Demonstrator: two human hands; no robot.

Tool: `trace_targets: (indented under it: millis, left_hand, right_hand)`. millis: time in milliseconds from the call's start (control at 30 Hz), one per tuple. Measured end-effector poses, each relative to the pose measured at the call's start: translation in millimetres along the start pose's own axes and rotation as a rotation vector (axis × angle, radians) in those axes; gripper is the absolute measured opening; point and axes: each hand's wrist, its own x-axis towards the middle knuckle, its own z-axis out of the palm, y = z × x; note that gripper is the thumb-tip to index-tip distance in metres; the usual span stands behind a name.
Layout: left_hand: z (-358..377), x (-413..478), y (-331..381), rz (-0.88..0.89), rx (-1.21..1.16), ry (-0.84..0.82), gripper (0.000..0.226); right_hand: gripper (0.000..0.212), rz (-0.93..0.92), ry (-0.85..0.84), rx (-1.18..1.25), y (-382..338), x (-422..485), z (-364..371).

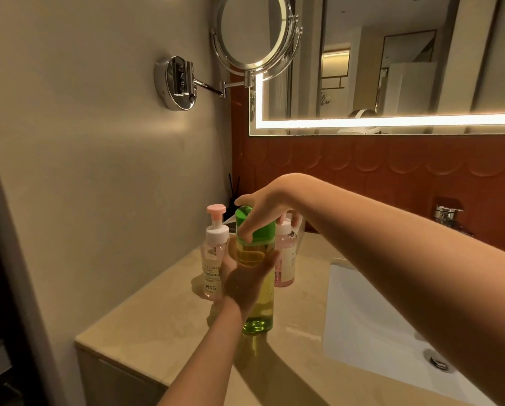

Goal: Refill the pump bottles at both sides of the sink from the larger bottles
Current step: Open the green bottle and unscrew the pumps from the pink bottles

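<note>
A tall clear bottle of yellow-green liquid (260, 312) with a green cap (264, 230) stands on the beige counter (157, 326) left of the sink. My left hand (245, 276) wraps around its upper body. My right hand (263, 206) comes from the right and grips the green cap from above. A small clear pump bottle with a pink-and-white pump (213, 259) stands just left of it. A second pump bottle with pink liquid (286, 259) stands behind it to the right, partly hidden by my hand.
The white sink basin (371, 326) with its drain (437, 361) lies to the right, a chrome tap (447, 213) behind it. A reed diffuser (233, 191) stands in the back corner. A swing-arm round mirror (254, 33) juts from the left wall.
</note>
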Motion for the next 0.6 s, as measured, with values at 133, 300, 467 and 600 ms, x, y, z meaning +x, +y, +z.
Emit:
trace_targets:
  millis: [133, 300, 467, 600]
  left_hand:
    - [0.1, 1.5, 3.1, 0.018, 0.036, -0.005, 0.085]
    - [0.4, 2.0, 3.4, 0.024, 0.048, -0.027, 0.072]
    - [-0.5, 2.0, 6.5, -0.08, -0.079, -0.11, 0.039]
    - [-0.7, -0.1, 7.7, -0.006, -0.059, -0.07, 0.066]
  right_hand:
    - [0.082, 0.073, 0.104, -0.032, -1.8, 5.8, 9.6]
    - [0.063, 0.006, 0.178, -0.072, -1.1, 11.7, 10.2]
    - [0.057, -0.047, 0.073, 0.047, 6.3, 9.9, 0.7]
    - [0.061, -0.091, -0.01, 0.054, 5.4, 11.0, -7.5]
